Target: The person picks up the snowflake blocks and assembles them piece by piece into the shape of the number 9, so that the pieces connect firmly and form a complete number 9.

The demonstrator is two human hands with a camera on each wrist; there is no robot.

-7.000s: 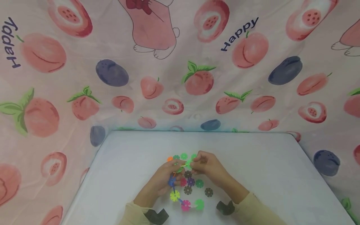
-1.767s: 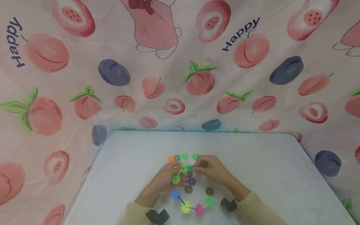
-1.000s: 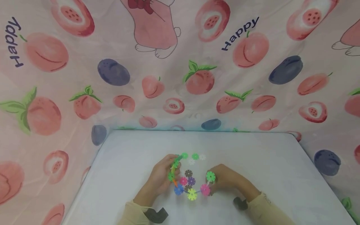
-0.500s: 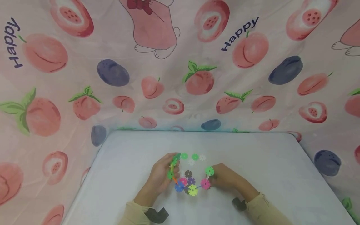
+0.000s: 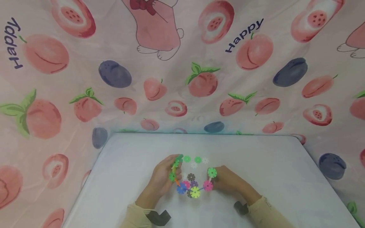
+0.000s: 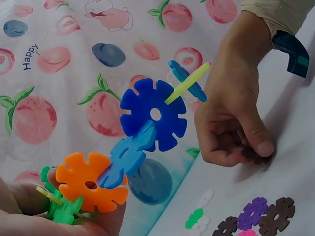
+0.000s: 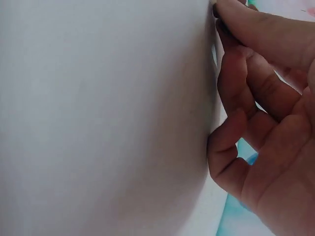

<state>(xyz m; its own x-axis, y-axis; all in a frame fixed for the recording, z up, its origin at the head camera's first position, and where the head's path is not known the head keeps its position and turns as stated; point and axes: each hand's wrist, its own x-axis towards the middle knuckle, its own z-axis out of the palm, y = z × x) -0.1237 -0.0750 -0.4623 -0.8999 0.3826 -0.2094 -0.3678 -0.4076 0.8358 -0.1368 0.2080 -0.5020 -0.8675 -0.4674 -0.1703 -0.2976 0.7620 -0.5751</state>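
My left hand (image 5: 162,177) holds one end of a curved chain of notched plastic snowflake discs (image 5: 195,192). In the left wrist view the chain (image 6: 153,115) shows blue, light blue, orange and green discs slotted edge to edge. Its other end, with a pink and a green disc (image 5: 212,172), hangs in front of my right hand (image 5: 228,180) in the head view. Low at the table, my right thumb and fingertips pinch a dark brown snowflake disc (image 6: 253,154), mostly covered by the fingers. The right wrist view shows the curled right fingers (image 7: 234,81) against the white surface.
Loose discs lie within the chain's curve: brown (image 5: 191,176), purple (image 5: 194,183) and pink (image 5: 186,184). Farther back lie green (image 5: 198,160) and white (image 5: 205,160) ones. The white table (image 5: 256,152) meets a fruit-print cloth (image 5: 159,69) at the back.
The right hand has left the chain's upper end, where a dark green disc was being joined, and moved right and down to a brown disc. The left hand has swung the chain slightly upward.
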